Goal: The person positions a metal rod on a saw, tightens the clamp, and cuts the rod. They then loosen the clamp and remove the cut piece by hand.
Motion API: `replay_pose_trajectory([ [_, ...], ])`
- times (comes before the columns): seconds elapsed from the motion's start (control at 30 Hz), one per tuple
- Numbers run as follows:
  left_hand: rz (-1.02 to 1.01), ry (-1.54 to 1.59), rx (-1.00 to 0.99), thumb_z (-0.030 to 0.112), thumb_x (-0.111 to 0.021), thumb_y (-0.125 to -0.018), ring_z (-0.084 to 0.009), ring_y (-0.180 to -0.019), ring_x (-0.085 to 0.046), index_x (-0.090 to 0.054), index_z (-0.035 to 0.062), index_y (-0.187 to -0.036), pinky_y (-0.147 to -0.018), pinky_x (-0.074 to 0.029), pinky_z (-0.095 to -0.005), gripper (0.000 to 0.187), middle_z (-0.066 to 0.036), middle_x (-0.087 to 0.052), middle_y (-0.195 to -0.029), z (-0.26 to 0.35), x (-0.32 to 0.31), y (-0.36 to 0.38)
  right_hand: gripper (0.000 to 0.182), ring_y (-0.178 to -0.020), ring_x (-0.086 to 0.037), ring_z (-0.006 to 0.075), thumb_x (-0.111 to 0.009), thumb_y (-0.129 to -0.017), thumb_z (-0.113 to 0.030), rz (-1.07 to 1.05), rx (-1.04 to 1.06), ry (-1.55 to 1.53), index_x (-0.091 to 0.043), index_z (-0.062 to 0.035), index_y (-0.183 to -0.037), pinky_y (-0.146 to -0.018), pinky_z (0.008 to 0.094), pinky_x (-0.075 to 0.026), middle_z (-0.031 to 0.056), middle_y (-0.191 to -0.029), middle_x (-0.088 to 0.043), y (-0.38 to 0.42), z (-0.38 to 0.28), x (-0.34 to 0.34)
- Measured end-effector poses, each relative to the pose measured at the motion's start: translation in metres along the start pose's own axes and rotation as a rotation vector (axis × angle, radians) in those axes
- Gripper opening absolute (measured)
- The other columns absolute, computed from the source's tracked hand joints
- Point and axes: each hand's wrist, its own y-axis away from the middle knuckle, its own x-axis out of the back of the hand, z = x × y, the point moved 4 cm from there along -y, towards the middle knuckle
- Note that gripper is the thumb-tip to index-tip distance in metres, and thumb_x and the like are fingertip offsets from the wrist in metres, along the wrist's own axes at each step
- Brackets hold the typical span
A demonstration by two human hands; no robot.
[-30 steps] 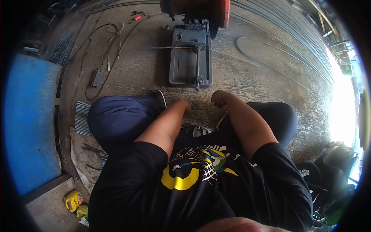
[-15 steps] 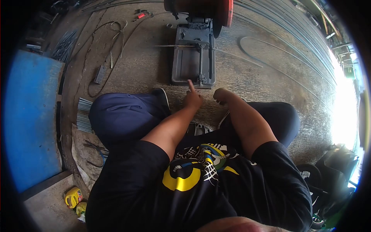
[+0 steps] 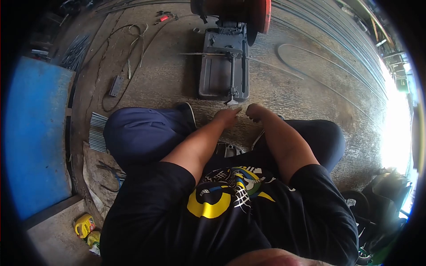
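My left hand (image 3: pixel 227 117) is in front of the cut-off saw, its index finger stretched to the right and nothing visible in it. Close beside that fingertip is my right hand (image 3: pixel 255 112), closed with its fingers curled; what it may hold is hidden. Both hands are just short of the dark metal saw base (image 3: pixel 212 88). A vise screw (image 3: pixel 233 73) runs along the base, with its handle (image 3: pixel 231 102) at the near end. Across the base lies a thin metal rod (image 3: pixel 193 53), at the vise jaw. The red-edged saw head (image 3: pixel 268 15) is cut off by the view's top.
Long metal rods (image 3: pixel 328 42) stretch along the floor at right, near a bent rod (image 3: pixel 279 49). Cut rods (image 3: pixel 97 132) lie by my left knee, a small metal block (image 3: pixel 116 86) and a cord (image 3: pixel 141 48) beyond. A blue panel (image 3: pixel 37 137) is far left.
My left hand has drawn back from the vise handle, its index finger swinging from pointing forward to pointing right, towards my right hand. My right hand stays almost where it was.
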Motion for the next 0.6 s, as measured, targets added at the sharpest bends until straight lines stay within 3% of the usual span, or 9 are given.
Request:
replay_pose_trajectory([
  [0.07,0.123,0.026,-0.005,0.024,-0.053,-0.087,-0.0358,-0.104,-0.061,-0.031,0.0281,-0.146,-0.087,-0.05,-0.0467,0.062,-0.019,-0.059,-0.122,0.016,0.017,0.018,0.026,-0.083,-0.068,0.0288,-0.078,-0.07,-0.02,-0.073,-0.198,-0.171,-0.07,-0.0046,-0.09,-0.073,0.0404,-0.056,0.0107,-0.09,-0.07,0.027,-0.013,0.017],
  [0.13,0.154,0.001,0.122,0.024,-0.053,-0.088,-0.0338,-0.104,-0.062,-0.017,0.0227,-0.15,-0.086,-0.05,-0.0461,0.071,-0.021,-0.057,-0.125,0.018,0.019,0.026,0.026,-0.082,-0.068,0.0286,-0.078,-0.069,-0.018,-0.032,-0.212,-0.256,-0.07,-0.0044,-0.09,-0.072,0.0401,-0.056,0.0109,-0.09,-0.07,0.001,0.004,0.0],
  [0.17,0.152,0.003,0.123,0.024,-0.053,-0.088,-0.0338,-0.104,-0.062,-0.017,0.0227,-0.15,-0.086,-0.05,-0.0461,0.071,-0.021,-0.057,-0.125,0.017,0.017,0.025,0.025,-0.082,-0.068,0.0285,-0.078,-0.069,-0.017,0.01,-0.226,-0.339,-0.07,-0.0043,-0.09,-0.072,0.0398,-0.056,0.0112,-0.09,-0.071,-0.012,0.013,-0.008],
  [0.23,0.073,0.308,0.455,0.031,-0.055,-0.088,-0.0361,-0.106,-0.061,-0.019,0.0144,-0.15,-0.089,-0.049,-0.0469,0.074,-0.022,-0.051,-0.132,0.0,0.004,0.024,0.024,-0.082,-0.068,0.028,-0.078,-0.069,-0.015,0.02,-0.182,-0.293,-0.07,-0.0041,-0.089,-0.072,0.0396,-0.056,0.0111,-0.09,-0.071,-0.019,0.016,-0.013],
  [0.27,0.073,0.307,0.453,0.031,-0.055,-0.088,-0.0361,-0.106,-0.061,-0.019,0.0144,-0.15,-0.089,-0.049,-0.0469,0.074,-0.022,-0.051,-0.132,-0.005,-0.003,0.023,0.023,-0.083,-0.069,0.0275,-0.077,-0.07,-0.013,0.032,-0.137,-0.246,-0.07,-0.0039,-0.089,-0.072,0.0393,-0.056,0.011,-0.091,-0.071,-0.02,0.016,-0.014],
  [0.33,-0.904,0.329,0.447,0.039,-0.066,-0.082,-0.0358,-0.105,-0.061,-0.04,0.0057,-0.14,-0.088,-0.049,-0.0457,0.072,-0.018,-0.054,-0.131,-0.006,-0.041,0.034,0.023,-0.082,-0.069,0.0277,-0.078,-0.069,-0.012,0.034,-0.204,-0.251,-0.07,-0.0041,-0.089,-0.072,0.0391,-0.056,0.0109,-0.09,-0.071,0.011,-0.001,0.009],
  [0.43,-0.76,0.243,0.322,0.046,-0.063,-0.084,-0.0315,-0.108,-0.059,-0.047,0.004,-0.135,-0.093,-0.047,-0.0437,0.068,-0.017,-0.059,-0.124,-0.006,-0.037,0.024,0.024,-0.082,-0.068,0.0278,-0.077,-0.068,-0.011,0.02,-0.233,-0.24,-0.071,-0.0048,-0.091,-0.073,0.0388,-0.057,0.0107,-0.09,-0.071,-0.002,0.005,0.003],
  [0.57,-0.557,0.199,0.229,0.041,-0.061,-0.085,-0.0327,-0.107,-0.06,-0.047,0.0091,-0.136,-0.093,-0.047,-0.0445,0.062,-0.019,-0.062,-0.117,-0.036,-0.074,-0.024,0.028,-0.083,-0.069,0.0279,-0.077,-0.069,-0.012,0.03,-0.163,-0.195,-0.071,-0.0056,-0.095,-0.073,0.0391,-0.057,0.0107,-0.095,-0.07,-0.007,0.002,0.0],
  [0.6,-0.268,0.119,0.115,0.034,-0.056,-0.085,-0.0341,-0.106,-0.061,-0.045,0.0142,-0.138,-0.091,-0.048,-0.0459,0.058,-0.019,-0.062,-0.118,-0.026,-0.054,-0.023,0.028,-0.083,-0.069,0.0279,-0.077,-0.069,-0.012,0.031,-0.161,-0.194,-0.071,-0.0056,-0.095,-0.073,0.0391,-0.057,0.0107,-0.095,-0.07,-0.005,0.0,0.001],
])
